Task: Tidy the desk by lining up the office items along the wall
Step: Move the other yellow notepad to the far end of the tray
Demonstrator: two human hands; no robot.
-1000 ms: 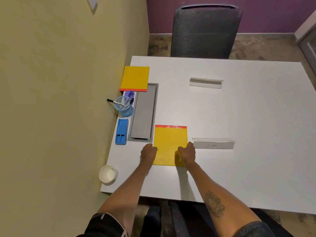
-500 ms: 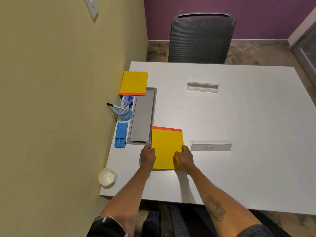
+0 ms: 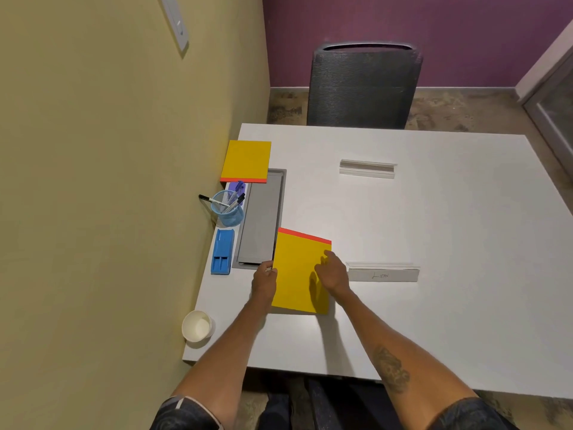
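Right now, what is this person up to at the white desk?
A person is tidying a white desk. Both hands are on a yellow pad near the front: the left hand grips its left edge, the right hand presses on top. Along the wall already sit a second yellow pad, a blue pen cup, a blue stapler-like item and a paper cup. Two name plates lie out in the middle.
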